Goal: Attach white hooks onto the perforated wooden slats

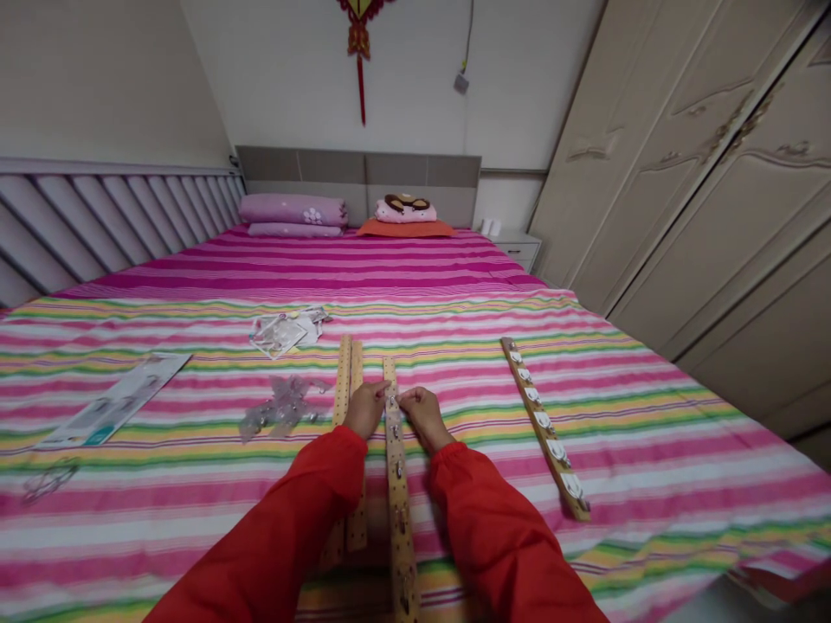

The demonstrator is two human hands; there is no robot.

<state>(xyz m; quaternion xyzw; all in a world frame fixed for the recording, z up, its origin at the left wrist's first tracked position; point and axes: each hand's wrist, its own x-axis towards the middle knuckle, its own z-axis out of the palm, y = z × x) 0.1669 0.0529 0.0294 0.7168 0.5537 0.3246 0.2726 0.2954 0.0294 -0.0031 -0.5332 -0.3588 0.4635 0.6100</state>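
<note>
Both of my hands are at the far part of a long wooden strip with holes [398, 493]. Small shiny metal pieces [399, 468] sit along it in a row. From the left, my left hand [367, 408] reaches the strip's edge, its fingertips pinched together. Opposite it, my right hand [423, 417] has thumb and finger closed at a small silvery metal piece [392, 399]. Exactly what the fingertips grip is too small to make out. Left of this strip lie two more wooden strips with holes [342, 381], [357, 528] partly behind my left hand and sleeve.
Another wooden strip [533, 395] on the right carries white cards with metal pieces. Small clear plastic bags [286, 405], a packet pile [286, 331], a long flat package [120, 402] and thin loops [52, 478] lie left on the striped bedsheet [467, 333]. Wardrobes [707, 173] stand right.
</note>
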